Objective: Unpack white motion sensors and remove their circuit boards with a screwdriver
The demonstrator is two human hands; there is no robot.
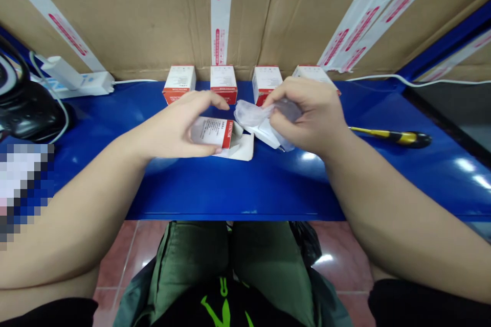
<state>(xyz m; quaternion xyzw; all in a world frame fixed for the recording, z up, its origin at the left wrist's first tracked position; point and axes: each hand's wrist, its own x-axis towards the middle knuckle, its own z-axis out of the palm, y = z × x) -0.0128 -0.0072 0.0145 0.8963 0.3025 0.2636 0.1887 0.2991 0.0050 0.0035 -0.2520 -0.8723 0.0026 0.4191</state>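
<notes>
Nearest my lens: black shirt [184,311] with bright green print, above olive-green trousers [187,260] tucked at the table edge.
Backdrop: cardboard wall [153,15], banded with white tape [220,15] carrying red print.
Work surface: glossy blue table [238,189], all the handling near its middle.
Far left: bulky black object [23,107]; identity unclear from my end.
Left hand: left hand [180,130] curved in a wide C about an open box; upper finger stands off it, lower digit lies along the near edge. Whether it grips or merely steadies, I cannot tell.
Right hand: right hand [310,112] closed, thumb and fingers pinching a plastic bag.
Power: white power strip [92,84] with an adapter [63,71] on it, back left.
Tool: yellow-and-black screwdriver [406,138], right of the right forearm.
Back row: four red-and-white boxes [223,82], spaced along the cardboard; right hand hides part of the two rightmost.
Open box: open box [215,131], marked DETECTOR, on its side, flap out to the right.
Bag: clear plastic bag [251,112] just beside that flap, around a white item [266,133].
</notes>
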